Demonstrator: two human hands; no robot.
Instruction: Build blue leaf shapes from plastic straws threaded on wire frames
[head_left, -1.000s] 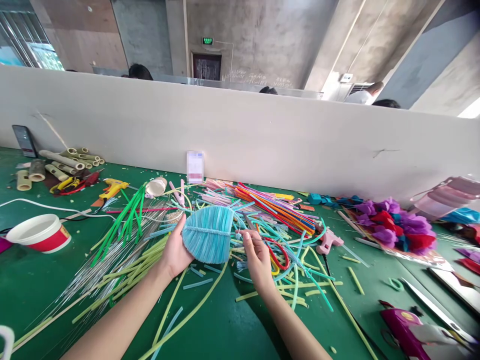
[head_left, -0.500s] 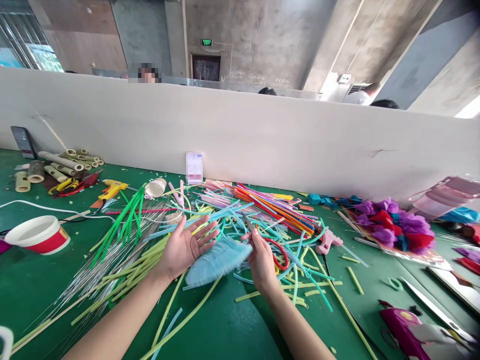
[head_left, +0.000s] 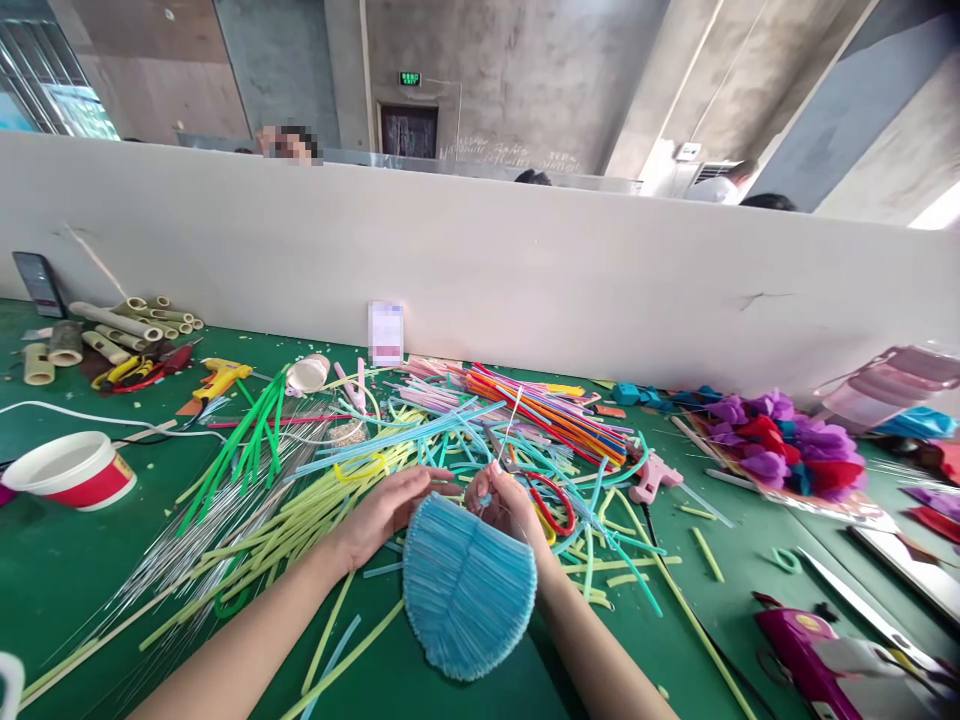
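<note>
Just on the near left side of the red-handled scissors (head_left: 551, 508), the person's right hand (head_left: 510, 500) pinches a thin pale strand (head_left: 512, 425) between thumb and fingers, beside the narrow end of the blue fan-shaped piece (head_left: 469, 590), which hangs tilted on the near side of those scissors. Farther left of them, the left hand (head_left: 386, 510) curves its fingers toward the piece's upper edge, though whether they grip anything cannot be told; a pink glue gun (head_left: 654, 477) lies to their right.

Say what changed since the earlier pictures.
The blue fan-shaped piece swung down toward the person. The left hand let go; whether it touches now is unclear. The right hand keeps its grip at one end. The yellow glue gun and paper cup stayed.
</note>
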